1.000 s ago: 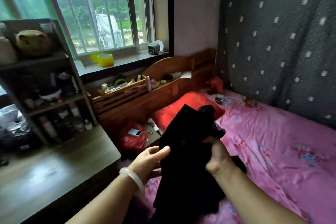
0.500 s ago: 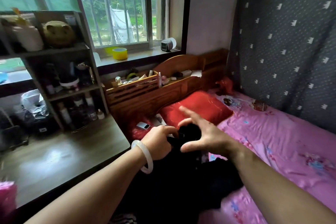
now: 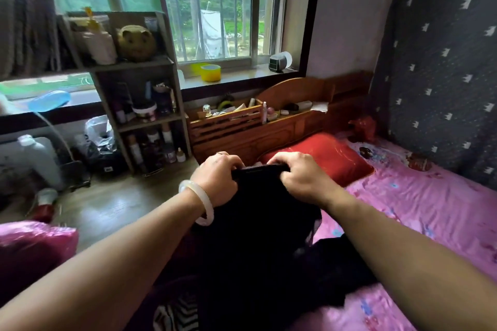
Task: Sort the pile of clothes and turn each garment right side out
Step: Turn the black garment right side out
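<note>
Both fists clamp the top hem of a soft black garment point(image 3: 252, 223), left hand point(image 3: 216, 179) and right hand point(image 3: 301, 180) side by side; it hangs limp over the pink floral bedsheet point(image 3: 419, 204).

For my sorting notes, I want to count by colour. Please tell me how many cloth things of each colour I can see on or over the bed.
Black: 1, the black garment held up by the left hand and right hand
Red: 1, the red pillow
Pink: 1, the pink bedsheet
Black-and-white striped: 1, the striped cloth
Total: 4
</note>
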### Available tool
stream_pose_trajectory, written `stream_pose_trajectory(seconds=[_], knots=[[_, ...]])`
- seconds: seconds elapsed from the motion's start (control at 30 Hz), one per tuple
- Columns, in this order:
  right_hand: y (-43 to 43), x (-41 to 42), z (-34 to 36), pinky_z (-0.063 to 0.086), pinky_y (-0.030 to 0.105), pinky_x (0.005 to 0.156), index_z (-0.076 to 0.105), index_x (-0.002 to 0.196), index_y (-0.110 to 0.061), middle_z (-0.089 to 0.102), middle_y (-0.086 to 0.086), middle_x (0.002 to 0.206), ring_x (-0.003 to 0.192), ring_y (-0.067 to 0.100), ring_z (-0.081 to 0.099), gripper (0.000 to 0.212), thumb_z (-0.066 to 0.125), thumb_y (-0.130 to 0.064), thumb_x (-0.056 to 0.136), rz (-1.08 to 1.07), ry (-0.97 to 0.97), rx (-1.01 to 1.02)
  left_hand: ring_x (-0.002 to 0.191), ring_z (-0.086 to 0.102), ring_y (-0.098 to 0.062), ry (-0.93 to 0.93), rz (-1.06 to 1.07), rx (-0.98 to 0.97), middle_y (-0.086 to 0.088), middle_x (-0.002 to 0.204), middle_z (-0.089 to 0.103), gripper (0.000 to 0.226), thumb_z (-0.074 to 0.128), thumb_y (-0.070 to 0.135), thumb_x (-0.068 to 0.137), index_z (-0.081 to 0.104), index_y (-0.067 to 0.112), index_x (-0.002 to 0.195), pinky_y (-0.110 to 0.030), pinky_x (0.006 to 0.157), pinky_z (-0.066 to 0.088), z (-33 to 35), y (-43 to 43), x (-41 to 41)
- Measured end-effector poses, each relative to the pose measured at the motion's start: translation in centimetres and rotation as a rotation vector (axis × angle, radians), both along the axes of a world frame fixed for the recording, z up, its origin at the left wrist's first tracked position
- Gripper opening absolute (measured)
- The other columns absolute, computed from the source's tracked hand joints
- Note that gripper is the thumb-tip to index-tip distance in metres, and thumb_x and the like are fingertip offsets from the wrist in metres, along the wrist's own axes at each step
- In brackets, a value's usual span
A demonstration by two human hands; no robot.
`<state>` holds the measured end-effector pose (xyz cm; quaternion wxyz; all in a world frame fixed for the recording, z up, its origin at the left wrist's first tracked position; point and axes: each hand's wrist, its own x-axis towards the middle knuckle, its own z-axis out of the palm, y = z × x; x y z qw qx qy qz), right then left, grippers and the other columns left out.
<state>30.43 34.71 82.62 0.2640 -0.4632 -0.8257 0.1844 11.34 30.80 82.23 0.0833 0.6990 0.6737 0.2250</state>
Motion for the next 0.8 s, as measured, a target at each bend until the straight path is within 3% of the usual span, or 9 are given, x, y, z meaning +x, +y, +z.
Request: stream_pose_trajectory(seconds=[0.07, 0.17, 0.27, 0.47, 0.53, 0.6, 0.67, 0.7, 0.8], knots=[[0.3, -0.5, 1.3, 0.051, 0.029, 0.081, 0.07, 0.098, -0.021, 0.073, 0.002, 0.094, 0.092, 0.02, 0.066, 0.039, 0.047, -0.006, 0.071, -0.033, 0.025, 0.041, 0.108, 0.058, -0.024, 0.082, 0.098, -0.071, -0.004, 0.113, 0.064, 0.031, 0.058, 0.019, 0.081, 0.065, 0.024, 0.111, -0.031, 0.09, 0.048, 0.3, -0.5, -1.0], [0.2, -1.7, 2.0, 0.052, 0.036, 0.083, 0.064, 0.107, -0.028, 0.07, 0.004, 0.101, 0.097, 0.027, 0.064, 0.041, 0.044, -0.02, 0.071, -0.069, -0.082, 0.11, 0.104, 0.06, -0.03, 0.123, 0.235, -0.155, -0.008, 0.114, 0.064, 0.031, 0.056, 0.027, 0.083, 0.061, 0.021, 0.113, -0.031, 0.082, 0.047, 1.1, -0.8, -1.8], [0.2, -2.3, 2.0, 0.047, 0.038, 0.082, 0.059, 0.114, -0.03, 0.065, 0.006, 0.109, 0.103, 0.033, 0.061, 0.036, 0.045, -0.018, 0.083, -0.113, -0.284, 0.191, 0.1, 0.061, -0.032, 0.134, 0.333, -0.186, -0.012, 0.11, 0.064, 0.027, 0.053, 0.028, 0.083, 0.059, 0.016, 0.106, -0.032, 0.077, 0.046, 1.7, -1.0, -2.4], [-0.4, -3.3, 3.5, 0.044, 0.037, 0.071, 0.057, 0.113, -0.021, 0.063, 0.011, 0.101, 0.095, 0.038, 0.063, 0.031, 0.042, -0.013, 0.088, -0.179, -0.31, 0.344, 0.094, 0.064, -0.03, 0.176, 0.363, -0.206, -0.011, 0.105, 0.067, 0.021, 0.052, 0.023, 0.083, 0.063, 0.014, 0.098, -0.027, 0.071, 0.043, 4.5, -1.9, -3.5], [-0.6, -4.0, 4.4, 0.045, 0.037, 0.074, 0.059, 0.112, -0.018, 0.066, 0.014, 0.103, 0.097, 0.038, 0.063, 0.032, 0.044, -0.011, 0.085, -0.175, -0.278, 0.233, 0.066, 0.067, -0.021, -0.173, 0.339, -0.251, -0.013, 0.087, 0.068, 0.01, 0.052, 0.012, 0.085, 0.06, 0.009, 0.08, -0.023, 0.055, 0.046, 5.4, -1.8, -3.4], [-1.1, -5.2, 4.7, 0.048, 0.033, 0.079, 0.065, 0.103, -0.016, 0.069, 0.013, 0.1, 0.096, 0.033, 0.064, 0.021, 0.052, -0.018, 0.087, -0.104, -0.139, -0.05, 0.039, 0.061, -0.013, -0.755, 0.398, -0.331, -0.011, 0.067, 0.063, 0.015, 0.05, 0.003, 0.09, 0.057, 0.005, 0.078, -0.021, 0.038, 0.048, 5.6, -2.1, -2.5], [-2.3, -6.2, 4.7, 0.05, 0.027, 0.069, 0.067, 0.088, -0.014, 0.069, 0.005, 0.083, 0.079, 0.022, 0.066, 0.019, 0.06, -0.032, 0.089, 0.022, 0.077, -0.382, 0.048, 0.065, -0.018, -1.259, 0.438, -0.355, -0.013, 0.066, 0.063, 0.015, 0.041, 0.001, 0.095, 0.056, -0.001, 0.092, -0.024, 0.036, 0.051, 5.5, -2.7, -1.7], [-2.8, -6.4, 4.9, 0.05, 0.024, 0.064, 0.068, 0.087, -0.013, 0.069, 0.002, 0.079, 0.073, 0.017, 0.066, 0.028, 0.061, -0.04, 0.089, 0.072, 0.159, -0.516, 0.061, 0.066, -0.021, -1.392, 0.437, -0.346, -0.015, 0.074, 0.064, 0.019, 0.038, 0.001, 0.096, 0.056, -0.004, 0.102, -0.025, 0.038, 0.053, 5.2, -2.7, -1.6], [-3.5, -6.3, 4.8, 0.051, 0.022, 0.065, 0.069, 0.095, -0.014, 0.072, 0.0, 0.083, 0.075, 0.012, 0.068, 0.044, 0.065, -0.055, 0.081, 0.267, 0.184, -0.685, 0.075, 0.064, -0.025, -1.499, 0.434, -0.304, -0.017, 0.092, 0.062, 0.031, 0.038, 0.001, 0.095, 0.053, -0.007, 0.121, -0.028, 0.045, 0.057, 4.5, -2.7, -1.7]])
